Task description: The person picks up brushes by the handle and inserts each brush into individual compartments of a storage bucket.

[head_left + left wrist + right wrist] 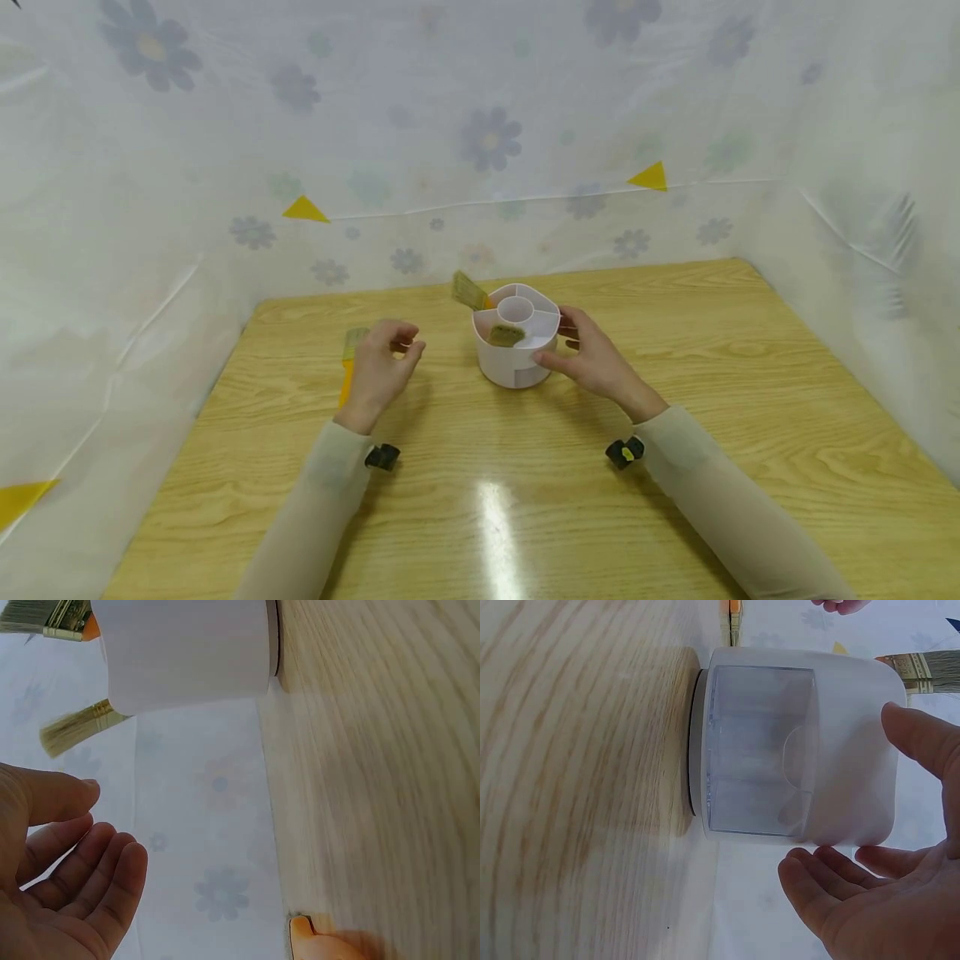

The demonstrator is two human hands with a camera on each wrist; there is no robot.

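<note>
White round holder (516,354) standing at the centre of the head view on a wooden table (675,467), a little above mid-frame. Right hand (596,358), to the right of the holder, cups its side wall with the thumb on the near face and the fingers curved round the far right side; in the right wrist view the thumb and fingertips lie at the wall, a light grasp rather than a tight one. Left hand (382,367), left of centre, hovers with fingers loosely curled and holds nothing; the left wrist view shows its palm bare. Beneath and just behind this hand lies a paintbrush (350,360) with an orange handle, flat on the table and partly hidden by the hand. Two more brushes stand bristles-up in the holder: one (470,292) leaning out to the upper left, another (507,335) in a near compartment. Holder has a central well, divided outer compartments and a clear drawer front low on its side. Flowered sheeting (487,142) encloses the table.
</note>
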